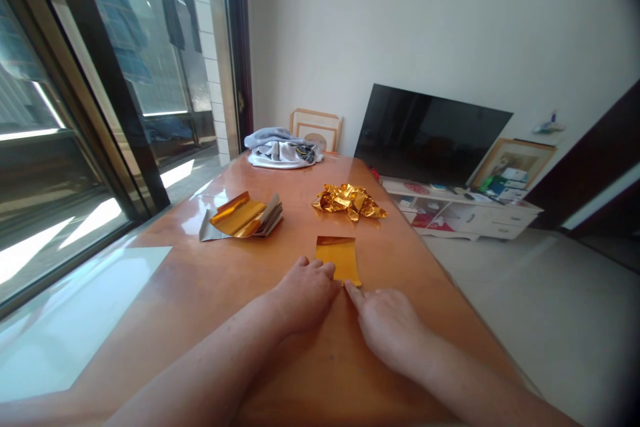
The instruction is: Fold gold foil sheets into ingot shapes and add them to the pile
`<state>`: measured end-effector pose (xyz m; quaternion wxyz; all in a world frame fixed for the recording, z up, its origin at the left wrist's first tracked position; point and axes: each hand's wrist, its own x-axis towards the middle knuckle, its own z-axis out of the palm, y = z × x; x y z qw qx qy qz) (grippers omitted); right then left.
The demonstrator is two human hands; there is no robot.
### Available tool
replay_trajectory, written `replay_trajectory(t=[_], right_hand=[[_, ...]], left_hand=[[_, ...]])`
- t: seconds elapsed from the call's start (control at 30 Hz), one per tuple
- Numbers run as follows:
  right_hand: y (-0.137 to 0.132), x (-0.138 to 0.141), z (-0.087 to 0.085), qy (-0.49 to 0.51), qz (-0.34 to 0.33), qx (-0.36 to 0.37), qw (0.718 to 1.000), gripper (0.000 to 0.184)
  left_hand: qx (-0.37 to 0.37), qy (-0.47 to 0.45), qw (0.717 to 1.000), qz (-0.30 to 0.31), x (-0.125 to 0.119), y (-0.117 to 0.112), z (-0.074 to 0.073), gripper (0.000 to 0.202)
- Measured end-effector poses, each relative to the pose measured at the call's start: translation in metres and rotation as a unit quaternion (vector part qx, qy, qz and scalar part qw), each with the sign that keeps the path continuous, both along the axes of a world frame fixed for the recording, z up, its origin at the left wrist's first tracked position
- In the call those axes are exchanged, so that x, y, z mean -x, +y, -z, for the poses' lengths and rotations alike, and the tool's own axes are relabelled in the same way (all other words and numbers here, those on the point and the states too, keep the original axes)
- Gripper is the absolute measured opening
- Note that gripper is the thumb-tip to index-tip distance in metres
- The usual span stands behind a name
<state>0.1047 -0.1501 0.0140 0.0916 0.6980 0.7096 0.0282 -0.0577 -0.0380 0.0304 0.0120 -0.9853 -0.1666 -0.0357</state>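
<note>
A gold foil paper sheet [337, 255] lies flat on the wooden table [280, 360], its far edge curling up slightly. My left hand [306, 288] has its fingers bent over the sheet's left side and near corner, closed on it. At the near edge, the index finger of my right hand [389, 320] presses on the paper, with the other fingers curled in. The fingertips of both hands almost meet along that edge, which looks narrowly folded. Both thumbs are largely hidden.
Farther along the table, a stack of gold foil papers [244, 217] sits left and a pile of folded gold foil pieces [350, 202] right. Bundled grey cloth [283, 148] rests at the far end. A white sheet [95, 314] covers the left edge.
</note>
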Motion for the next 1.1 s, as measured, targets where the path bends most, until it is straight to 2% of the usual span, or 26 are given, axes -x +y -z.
replay_trajectory(t=[0.27,0.53,0.8,0.97,1.1], right_hand=[[-0.007,-0.004,-0.001,0.002,0.028,-0.009,1.000,0.059],[-0.009,-0.004,0.001,0.014,0.048,-0.008,0.999,0.058],[-0.009,-0.006,-0.002,0.030,0.053,-0.004,0.998,0.058],[0.001,-0.015,-0.014,0.073,0.059,-0.006,0.996,0.036],[0.013,-0.021,-0.021,0.107,0.083,-0.067,0.988,0.033]], left_hand=[[0.028,0.016,0.999,-0.023,0.010,0.004,-0.010,0.029],[0.022,0.005,0.998,-0.055,0.016,0.011,-0.010,0.027],[0.052,0.012,0.994,-0.094,0.020,0.015,-0.023,0.030],[0.063,-0.007,0.994,-0.092,0.020,0.017,-0.019,0.025],[0.066,-0.024,0.993,-0.090,0.020,0.018,-0.016,0.024]])
